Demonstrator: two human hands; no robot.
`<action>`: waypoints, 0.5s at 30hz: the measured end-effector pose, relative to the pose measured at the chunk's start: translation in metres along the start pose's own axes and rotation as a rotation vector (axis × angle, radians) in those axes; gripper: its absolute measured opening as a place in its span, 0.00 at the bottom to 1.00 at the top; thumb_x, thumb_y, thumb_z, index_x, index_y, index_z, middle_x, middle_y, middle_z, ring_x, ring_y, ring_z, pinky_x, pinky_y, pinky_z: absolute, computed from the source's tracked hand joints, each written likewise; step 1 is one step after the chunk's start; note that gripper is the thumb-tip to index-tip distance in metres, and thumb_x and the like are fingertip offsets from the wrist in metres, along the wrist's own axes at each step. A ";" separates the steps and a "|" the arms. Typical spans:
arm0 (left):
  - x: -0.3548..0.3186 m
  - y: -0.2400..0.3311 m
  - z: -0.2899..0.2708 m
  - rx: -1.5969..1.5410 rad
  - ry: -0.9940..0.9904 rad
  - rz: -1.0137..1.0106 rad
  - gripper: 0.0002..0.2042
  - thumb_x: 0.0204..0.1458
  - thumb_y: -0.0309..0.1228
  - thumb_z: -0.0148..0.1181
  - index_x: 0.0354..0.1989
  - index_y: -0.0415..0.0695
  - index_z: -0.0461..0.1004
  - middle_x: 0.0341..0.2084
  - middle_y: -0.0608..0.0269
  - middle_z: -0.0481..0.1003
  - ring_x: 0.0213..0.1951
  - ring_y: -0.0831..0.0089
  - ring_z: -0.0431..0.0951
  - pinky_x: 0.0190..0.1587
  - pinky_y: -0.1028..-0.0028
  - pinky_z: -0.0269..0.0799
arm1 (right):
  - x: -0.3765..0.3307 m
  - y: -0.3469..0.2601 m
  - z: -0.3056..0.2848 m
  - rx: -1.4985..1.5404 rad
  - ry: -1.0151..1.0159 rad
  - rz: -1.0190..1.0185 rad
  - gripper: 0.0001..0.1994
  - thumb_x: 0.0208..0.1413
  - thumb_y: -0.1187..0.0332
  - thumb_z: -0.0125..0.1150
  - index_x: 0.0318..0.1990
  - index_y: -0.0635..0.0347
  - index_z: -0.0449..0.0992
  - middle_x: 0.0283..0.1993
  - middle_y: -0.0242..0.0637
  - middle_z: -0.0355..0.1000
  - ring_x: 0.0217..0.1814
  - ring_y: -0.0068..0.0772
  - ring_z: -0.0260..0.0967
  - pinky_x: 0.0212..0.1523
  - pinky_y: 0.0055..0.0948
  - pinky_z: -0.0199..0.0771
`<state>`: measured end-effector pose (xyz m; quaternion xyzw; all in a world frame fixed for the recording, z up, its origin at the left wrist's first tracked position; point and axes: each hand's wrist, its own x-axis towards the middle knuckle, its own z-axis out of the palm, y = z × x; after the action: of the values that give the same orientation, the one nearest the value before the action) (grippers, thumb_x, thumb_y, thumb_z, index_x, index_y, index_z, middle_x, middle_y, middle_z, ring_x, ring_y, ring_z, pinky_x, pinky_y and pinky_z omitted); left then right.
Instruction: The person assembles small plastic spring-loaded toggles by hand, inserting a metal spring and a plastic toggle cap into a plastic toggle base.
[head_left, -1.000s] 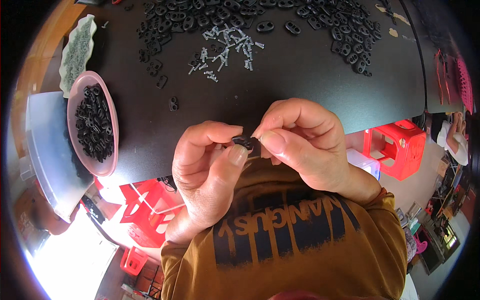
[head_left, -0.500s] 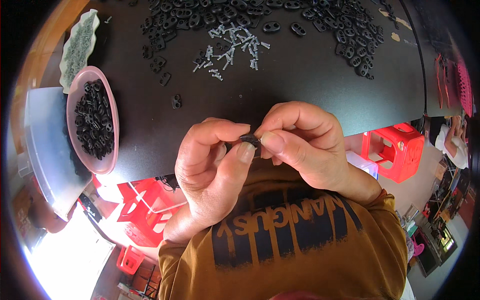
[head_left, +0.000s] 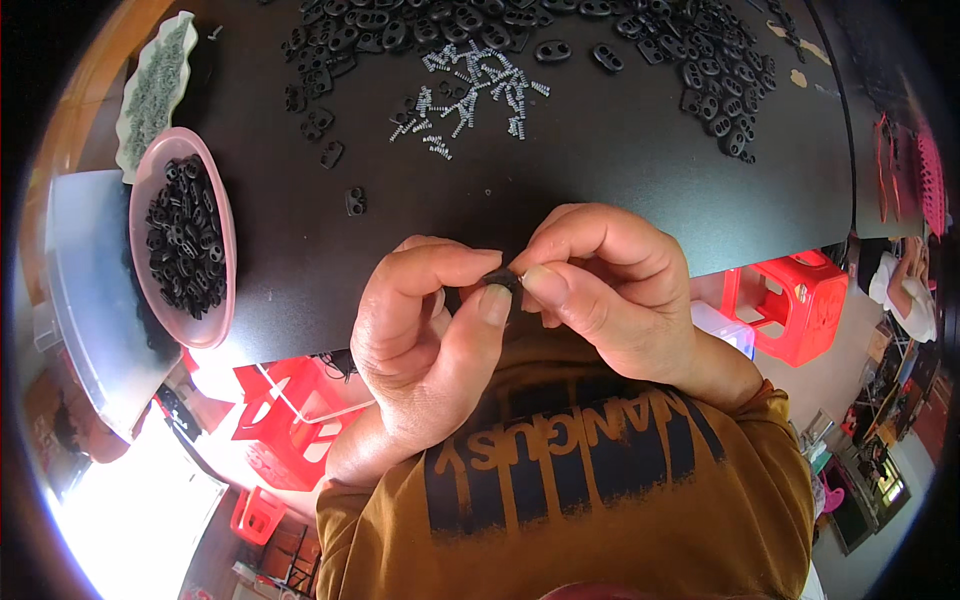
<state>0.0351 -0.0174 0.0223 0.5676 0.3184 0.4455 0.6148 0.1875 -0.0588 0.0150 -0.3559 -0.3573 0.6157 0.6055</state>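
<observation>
Close to the front edge of the table, my left hand (head_left: pixel 425 335) pinches a black plastic cord-lock piece (head_left: pixel 503 279) between thumb and index finger. My right hand (head_left: pixel 605 290) meets it from the right, thumb and index finger pressed together on a tiny pale metal bit, apparently a spring (head_left: pixel 521 279), touching the piece's end. Most of that bit is hidden by the fingertips. Beyond the hands lies a loose heap of small metal springs (head_left: pixel 468 100). One single two-holed black piece (head_left: pixel 355 201) rests to the left of them.
Black two-holed cord-lock pieces (head_left: pixel 400 35) are piled along the far side of the dark table (head_left: pixel 620 150). At left stand a pink bowl (head_left: pixel 230 260) of small black parts and a pale wavy-edged dish (head_left: pixel 125 125) of springs. Red stools (head_left: pixel 800 310) flank the table's near side.
Both hands keep the same pinch, and the fingertips have barely shifted. The whole view has moved slightly; nothing was picked up or let go.
</observation>
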 end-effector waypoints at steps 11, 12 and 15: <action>0.002 -0.002 -0.004 0.194 -0.018 0.132 0.14 0.43 0.12 0.54 0.39 0.37 0.69 0.29 0.61 0.69 0.30 0.76 0.68 0.35 0.80 0.63 | 0.000 0.002 0.002 -0.117 0.048 -0.049 0.04 0.54 0.79 0.54 0.36 0.68 0.72 0.31 0.33 0.70 0.29 0.14 0.65 0.28 0.15 0.63; 0.003 -0.002 -0.003 0.236 -0.022 0.172 0.14 0.42 0.12 0.55 0.39 0.37 0.69 0.29 0.60 0.70 0.29 0.75 0.68 0.34 0.79 0.63 | 0.000 0.002 0.002 -0.117 0.058 -0.050 0.03 0.53 0.79 0.54 0.35 0.68 0.72 0.30 0.34 0.70 0.28 0.15 0.65 0.27 0.15 0.63; 0.004 -0.002 -0.003 0.274 -0.022 0.219 0.14 0.41 0.11 0.55 0.38 0.36 0.69 0.27 0.60 0.70 0.27 0.74 0.68 0.32 0.78 0.64 | 0.001 0.002 0.002 -0.131 0.067 -0.053 0.03 0.53 0.78 0.55 0.35 0.67 0.73 0.30 0.34 0.70 0.28 0.16 0.65 0.27 0.16 0.63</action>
<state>0.0341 -0.0120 0.0206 0.6823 0.3057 0.4559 0.4828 0.1843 -0.0583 0.0140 -0.4056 -0.3855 0.5623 0.6088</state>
